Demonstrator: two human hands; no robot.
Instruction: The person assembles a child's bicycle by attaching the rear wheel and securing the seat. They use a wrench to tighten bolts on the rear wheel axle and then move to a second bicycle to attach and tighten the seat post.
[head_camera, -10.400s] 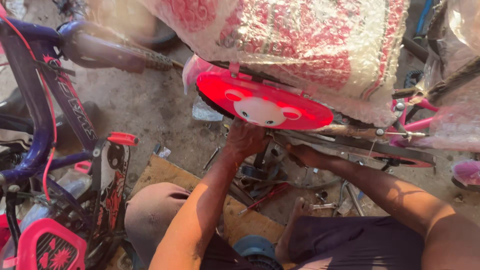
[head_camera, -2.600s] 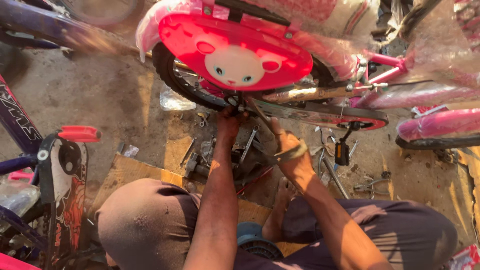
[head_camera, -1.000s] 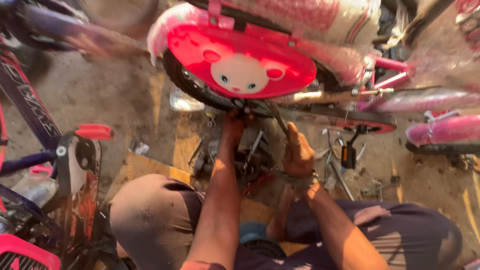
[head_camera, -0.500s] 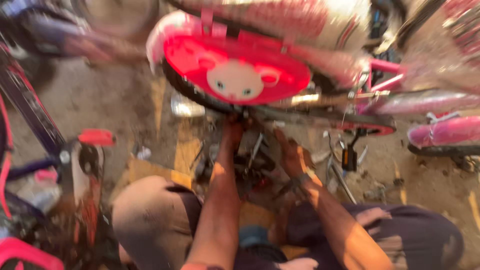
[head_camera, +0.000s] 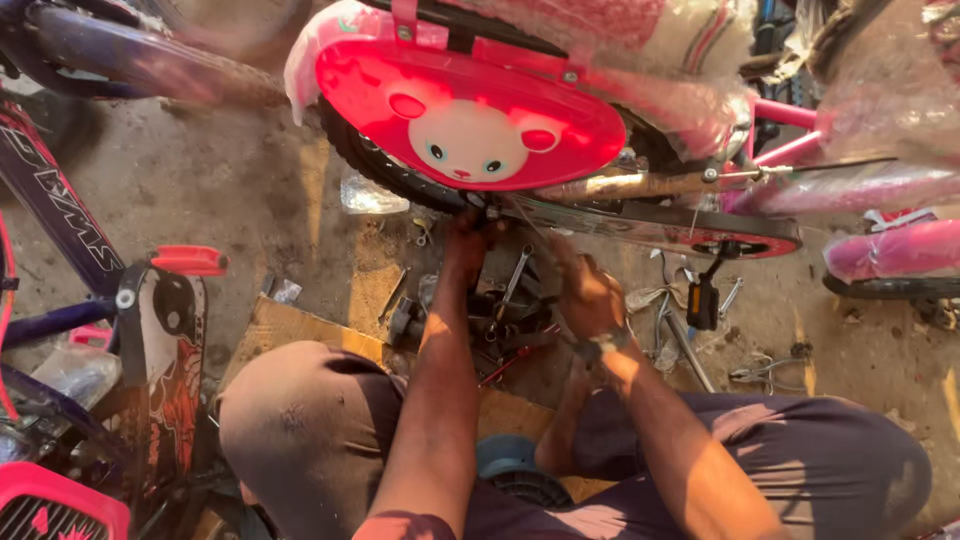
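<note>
A small pink bicycle stands in front of me, its pink chain guard (head_camera: 470, 130) bearing a white bear face. My left hand (head_camera: 465, 245) reaches up under the guard to the rear wheel axle beside the black tyre (head_camera: 365, 165); its fingers are in shadow. To its right, slightly blurred, is my right hand (head_camera: 590, 295). It is closed on a thin metal tool (head_camera: 530, 225) that points up toward the axle. A spanner (head_camera: 513, 280) lies on the ground between my hands.
A dark purple bicycle (head_camera: 50, 200) with a red pedal (head_camera: 188, 260) stands at my left. I sit on cardboard (head_camera: 300, 330) laid over dirt. A black pedal (head_camera: 703, 300), pliers (head_camera: 765, 372) and loose metal parts lie at the right. Plastic-wrapped pink frames (head_camera: 880, 250) crowd the right side.
My view has steadied and shifted slightly. My right hand has stayed beside the axle with the tool, moving a little. My left hand has kept its place under the chain guard.
</note>
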